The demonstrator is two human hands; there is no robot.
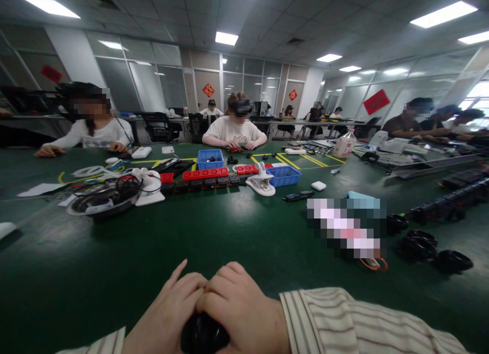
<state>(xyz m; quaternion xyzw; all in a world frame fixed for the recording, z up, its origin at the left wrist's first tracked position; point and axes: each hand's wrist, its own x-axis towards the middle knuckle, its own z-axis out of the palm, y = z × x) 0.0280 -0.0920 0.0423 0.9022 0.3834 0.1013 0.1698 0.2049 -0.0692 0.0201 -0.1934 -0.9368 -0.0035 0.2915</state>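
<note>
At the bottom centre a glossy black rounded object (pixel 204 334) shows between my two hands, its kind not clear. My left hand (pixel 173 303) is closed around its left side, one finger sticking up. From the right, my right hand (pixel 239 305) curls over the top of the same object, fingers bent and touching my left fingers. The undersides of both hands and most of the object are hidden. Beyond them lies the green tabletop (pixel 214 237).
A metal bowl (pixel 107 203) with cables stands left. Red-topped modules (pixel 206 174), a white clip (pixel 261 181) and blue bins (pixel 286 175) line the middle. A blurred-out item (pixel 344 226) and several black glossy pieces (pixel 453 261) lie right. A co-worker (pixel 235 127) sits opposite.
</note>
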